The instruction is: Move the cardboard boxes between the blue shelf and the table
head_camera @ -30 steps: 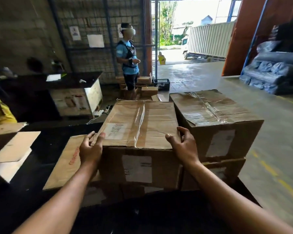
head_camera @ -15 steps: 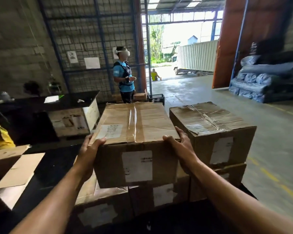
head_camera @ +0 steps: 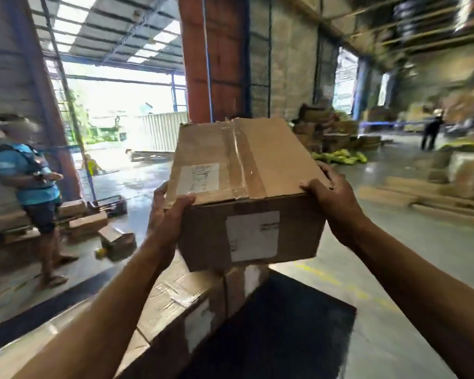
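The taped cardboard box [head_camera: 246, 170] was clear of the pile and raised in front of the person, hanging just above the other cardboard boxes [head_camera: 181, 302] that lay on the black bench [head_camera: 285, 324]. The left grip [head_camera: 167, 214] was curled round the near left corner, with the thumb over the top edge and the fingers along the side wall. The right grip [head_camera: 331, 198] was curled over the top right edge, with the fingers on the lid and the palm against the right wall. The box was therefore squeezed between two palms rather than borne from below, and it looked a little askew, though the head camera's tilt may have accounted for that.

The step in hand appeared to be the carry from bench to shelf, but no blue shelf could be picked out with certainty. To do it well, the fingers probably needed to slide under the bottom edges so that the load did not hang on friction and a wrinkled tape seam. The box was best drawn in close to the body and kept level. The turn called for care: a person in a blue shirt [head_camera: 25, 176] stood near on the left, loose cartons [head_camera: 88, 222] lay about that person's feet, and the concrete floor [head_camera: 394, 269] shone as though damp
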Tool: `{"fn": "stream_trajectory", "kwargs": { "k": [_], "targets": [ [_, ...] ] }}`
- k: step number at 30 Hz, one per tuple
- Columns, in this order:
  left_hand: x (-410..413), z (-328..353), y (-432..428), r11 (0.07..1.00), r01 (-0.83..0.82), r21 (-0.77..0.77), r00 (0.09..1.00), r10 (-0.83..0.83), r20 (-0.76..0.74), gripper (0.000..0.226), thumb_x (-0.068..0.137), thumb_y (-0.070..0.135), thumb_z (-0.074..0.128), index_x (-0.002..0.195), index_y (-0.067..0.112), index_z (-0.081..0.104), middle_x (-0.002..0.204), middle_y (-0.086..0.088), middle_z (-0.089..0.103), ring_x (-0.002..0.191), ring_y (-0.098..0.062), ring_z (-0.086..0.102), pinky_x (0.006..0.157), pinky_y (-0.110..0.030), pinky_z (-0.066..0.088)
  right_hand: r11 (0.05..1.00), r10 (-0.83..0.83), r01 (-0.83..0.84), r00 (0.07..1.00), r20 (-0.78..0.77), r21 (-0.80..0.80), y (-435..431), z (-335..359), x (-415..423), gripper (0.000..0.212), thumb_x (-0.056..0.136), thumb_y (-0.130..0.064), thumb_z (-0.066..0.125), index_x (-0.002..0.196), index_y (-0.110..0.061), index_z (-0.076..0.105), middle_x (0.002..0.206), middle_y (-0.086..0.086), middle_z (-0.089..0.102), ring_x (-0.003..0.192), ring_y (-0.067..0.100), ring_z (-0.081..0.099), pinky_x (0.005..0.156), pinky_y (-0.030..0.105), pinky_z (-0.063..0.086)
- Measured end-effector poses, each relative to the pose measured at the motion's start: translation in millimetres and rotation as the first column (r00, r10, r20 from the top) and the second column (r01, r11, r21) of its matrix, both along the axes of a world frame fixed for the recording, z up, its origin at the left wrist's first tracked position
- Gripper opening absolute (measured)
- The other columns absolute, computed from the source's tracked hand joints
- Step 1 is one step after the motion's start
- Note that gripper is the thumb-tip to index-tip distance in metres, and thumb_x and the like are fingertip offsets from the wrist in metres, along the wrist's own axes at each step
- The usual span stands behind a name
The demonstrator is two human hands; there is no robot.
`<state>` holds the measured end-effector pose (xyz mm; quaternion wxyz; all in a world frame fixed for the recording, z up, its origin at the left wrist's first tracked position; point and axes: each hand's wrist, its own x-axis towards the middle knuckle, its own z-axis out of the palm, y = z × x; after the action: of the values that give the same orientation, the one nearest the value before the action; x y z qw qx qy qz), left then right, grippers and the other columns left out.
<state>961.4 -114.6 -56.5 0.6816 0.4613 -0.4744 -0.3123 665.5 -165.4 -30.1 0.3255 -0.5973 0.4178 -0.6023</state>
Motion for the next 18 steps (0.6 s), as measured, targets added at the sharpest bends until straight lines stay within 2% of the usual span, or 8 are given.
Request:
{"fn": "stream_trajectory", "kwargs": {
  "k": [3,6,8,9,11,14,16,18],
  "targets": [
    [-70,-7,-5,0.975,0.219,0.026,0.975,-0.218,-0.039,0.077,0.065,0.055,0.077,0.136,0.04,0.051,0.126,-0.002,0.068,0.112,-0.025,0.068,0.09,-0.044,0.058,0.981,-0.195,0.195,0.981,-0.003,-0.017,56,-1,-75,0.067,0.071,-0.04,0.067,0.135,-0.023,0.057,0.134,0.002,0.056,0.11,0.014,0.061,0.081,0.029,0.051],
    [-149,-13,4,0.909,0.417,0.022,0.906,-0.413,-0.093,0.072,0.062,0.052,0.081,0.129,0.044,0.058,0.119,0.0,0.073,0.108,-0.023,0.071,0.091,-0.047,0.059,0.921,-0.388,0.388,0.922,0.0,-0.018,126,-1,-145,0.048,0.075,-0.034,0.071,0.122,-0.025,0.062,0.129,0.005,0.061,0.107,0.016,0.064,0.091,0.037,0.055],
    [-198,-14,21,0.861,0.509,-0.008,0.856,-0.507,-0.098,0.063,0.068,0.043,0.075,0.13,0.041,0.059,0.117,0.001,0.074,0.105,-0.018,0.071,0.085,-0.037,0.059,0.864,-0.503,0.504,0.864,0.022,-0.006,172,-4,-182,0.058,0.073,-0.035,0.074,0.129,-0.022,0.06,0.13,0.004,0.06,0.108,0.016,0.063,0.094,0.036,0.053],
    [-226,-13,33,0.823,0.567,-0.018,0.818,-0.566,-0.101,0.062,0.07,0.04,0.072,0.131,0.039,0.058,0.118,0.001,0.073,0.103,-0.016,0.071,0.081,-0.031,0.058,0.819,-0.574,0.574,0.819,0.025,0.0,201,-6,-203,0.065,0.072,-0.037,0.075,0.133,-0.02,0.059,0.133,0.004,0.059,0.111,0.016,0.062,0.096,0.036,0.053],
    [-273,-12,62,0.741,0.671,-0.032,0.737,-0.671,-0.078,0.062,0.072,0.038,0.069,0.133,0.034,0.057,0.12,0.0,0.071,0.101,-0.013,0.07,0.074,-0.024,0.055,0.748,-0.663,0.663,0.748,0.015,-0.008,262,-9,-232,0.06,0.075,-0.033,0.075,0.132,-0.018,0.059,0.132,0.005,0.06,0.11,0.016,0.062,0.087,0.025,0.052],
    [-340,-13,128,0.592,0.805,-0.032,0.589,-0.805,-0.071,0.062,0.072,0.038,0.069,0.133,0.035,0.056,0.118,0.001,0.072,0.101,-0.012,0.07,0.075,-0.025,0.053,0.589,-0.808,0.808,0.589,0.015,-0.02,373,-16,-268,0.056,0.083,-0.025,0.073,0.136,-0.016,0.058,0.131,0.004,0.057,0.115,0.018,0.059,0.075,0.01,0.045],
    [-376,-14,183,0.477,0.878,-0.027,0.475,-0.878,-0.059,0.06,0.072,0.04,0.069,0.13,0.038,0.057,0.116,0.004,0.072,0.101,-0.012,0.07,0.077,-0.028,0.055,0.476,-0.879,0.879,0.476,0.036,-0.014,452,-23,-280,0.055,0.083,-0.025,0.072,0.135,-0.016,0.058,0.133,0.004,0.053,0.115,0.017,0.057,0.081,0.017,0.046],
    [-407,-18,233,0.381,0.925,-0.009,0.38,-0.924,-0.054,0.056,0.069,0.044,0.072,0.124,0.041,0.06,0.116,0.005,0.072,0.104,-0.015,0.07,0.085,-0.035,0.057,0.363,-0.931,0.932,0.363,0.049,0.009,527,-32,-284,0.067,0.076,-0.035,0.073,0.139,-0.019,0.057,0.136,0.003,0.054,0.117,0.017,0.058,0.093,0.028,0.048]
  ]
}}
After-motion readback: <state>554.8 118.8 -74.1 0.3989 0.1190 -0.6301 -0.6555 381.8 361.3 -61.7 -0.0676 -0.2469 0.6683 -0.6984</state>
